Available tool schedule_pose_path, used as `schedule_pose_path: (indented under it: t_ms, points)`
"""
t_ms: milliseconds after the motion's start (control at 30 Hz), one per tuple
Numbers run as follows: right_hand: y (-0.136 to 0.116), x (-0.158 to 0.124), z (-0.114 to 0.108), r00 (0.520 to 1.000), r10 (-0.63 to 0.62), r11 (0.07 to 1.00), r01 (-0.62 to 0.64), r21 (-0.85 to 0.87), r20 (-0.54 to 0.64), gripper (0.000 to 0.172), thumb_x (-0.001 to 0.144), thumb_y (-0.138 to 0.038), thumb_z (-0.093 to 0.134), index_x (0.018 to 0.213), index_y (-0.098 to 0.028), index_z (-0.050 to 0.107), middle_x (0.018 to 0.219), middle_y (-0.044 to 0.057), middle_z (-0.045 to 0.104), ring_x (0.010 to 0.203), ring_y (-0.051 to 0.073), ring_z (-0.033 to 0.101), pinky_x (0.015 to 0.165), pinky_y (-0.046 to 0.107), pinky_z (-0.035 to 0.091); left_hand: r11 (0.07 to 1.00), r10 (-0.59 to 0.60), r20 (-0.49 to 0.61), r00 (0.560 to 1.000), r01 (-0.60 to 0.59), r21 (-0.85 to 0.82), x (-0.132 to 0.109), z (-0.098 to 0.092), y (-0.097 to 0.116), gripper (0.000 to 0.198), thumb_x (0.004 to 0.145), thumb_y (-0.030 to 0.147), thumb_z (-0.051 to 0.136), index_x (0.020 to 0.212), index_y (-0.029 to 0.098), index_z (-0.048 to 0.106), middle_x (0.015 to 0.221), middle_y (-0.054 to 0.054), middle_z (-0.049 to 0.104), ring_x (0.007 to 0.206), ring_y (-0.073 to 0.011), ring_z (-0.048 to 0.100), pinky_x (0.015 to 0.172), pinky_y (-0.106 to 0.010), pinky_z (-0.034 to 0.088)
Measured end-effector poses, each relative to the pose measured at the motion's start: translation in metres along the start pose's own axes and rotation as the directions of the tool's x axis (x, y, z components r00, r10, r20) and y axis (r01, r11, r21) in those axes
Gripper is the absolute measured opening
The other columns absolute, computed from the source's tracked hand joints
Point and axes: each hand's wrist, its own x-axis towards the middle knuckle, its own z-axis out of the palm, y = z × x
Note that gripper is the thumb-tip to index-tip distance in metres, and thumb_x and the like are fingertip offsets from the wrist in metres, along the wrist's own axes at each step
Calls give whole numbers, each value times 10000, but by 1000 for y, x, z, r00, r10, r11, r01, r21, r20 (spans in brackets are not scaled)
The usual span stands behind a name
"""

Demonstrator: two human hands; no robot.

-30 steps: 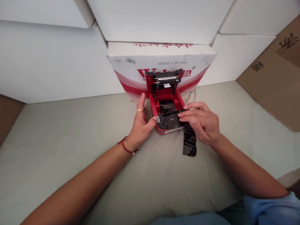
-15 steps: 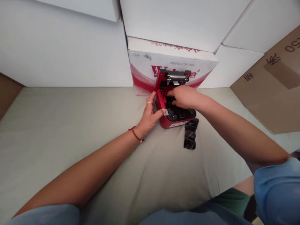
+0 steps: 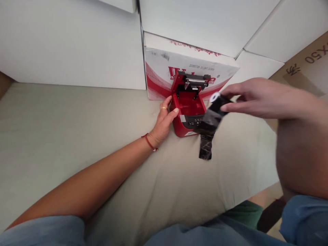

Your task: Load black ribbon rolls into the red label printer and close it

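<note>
A small red printer (image 3: pixel 188 109) stands on the pale cloth with its lid up and its red bay bare. My left hand (image 3: pixel 164 121) rests against the printer's left side, thumb on its front corner, fingers curved round it. My right hand (image 3: pixel 253 97) is raised to the right of the printer and pinches a black roll (image 3: pixel 214 109) with a white core. A loose black strip (image 3: pixel 205 147) hangs from the roll down to the cloth in front of the printer.
A red-and-white printed carton (image 3: pixel 164 65) stands right behind the printer. White boxes (image 3: pixel 71 44) wall in the back, and a brown cardboard box (image 3: pixel 310 61) leans at the right. The pale cloth (image 3: pixel 64 130) covers the surface.
My right hand reached into the printer's bay, then came out to the right with the black roll lifted clear. My left hand stayed on the printer's side.
</note>
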Motion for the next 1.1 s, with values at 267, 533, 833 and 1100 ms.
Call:
schedule_pose_path:
  t_ms: [267, 533, 833, 1100]
  points:
    - [93, 0, 86, 950, 89, 985, -129, 115, 300, 239, 874, -500, 862, 922, -276, 934, 946, 90, 906, 783, 230, 814, 700, 352, 600, 998, -46, 10, 999, 47, -45, 3, -4, -1, 790, 1047, 783, 660, 1695, 384, 445, 1840, -77, 456, 1726, -323, 450, 1458, -557, 377]
    - [52, -6, 121, 981, 191, 957, -196, 213, 46, 445, 989, -271, 665, 1386, -279, 864, 1165, 71, 891, 964, 267, 828, 931, 402, 652, 995, -55, -35, 998, 52, -80, 3, -4, 4, 794, 992, 804, 722, 1633, 379, 523, 1794, -72, 536, 1695, -342, 507, 1417, -539, 444]
    - [39, -27, 124, 989, -55, 936, 2, 352, 138, 361, 971, -382, 770, 1289, -264, 893, 1273, 126, 865, 1092, 315, 822, 994, 441, 654, 999, -40, 2, 999, 40, -34, 2, -4, 7, 769, 1037, 764, 692, 1661, 367, 481, 1800, -92, 510, 1704, -339, 484, 1428, -566, 422]
    - [27, -11, 28, 983, -131, 901, 171, 398, -128, 385, 968, -561, 848, 1296, -368, 904, 1225, 36, 891, 1057, 279, 821, 949, 439, 647, 898, 315, -146, 938, -244, 366, -14, 0, 48, 485, 1162, 626, 552, 1542, 329, 610, 1559, -113, 617, 1602, -326, 552, 1390, -583, 427]
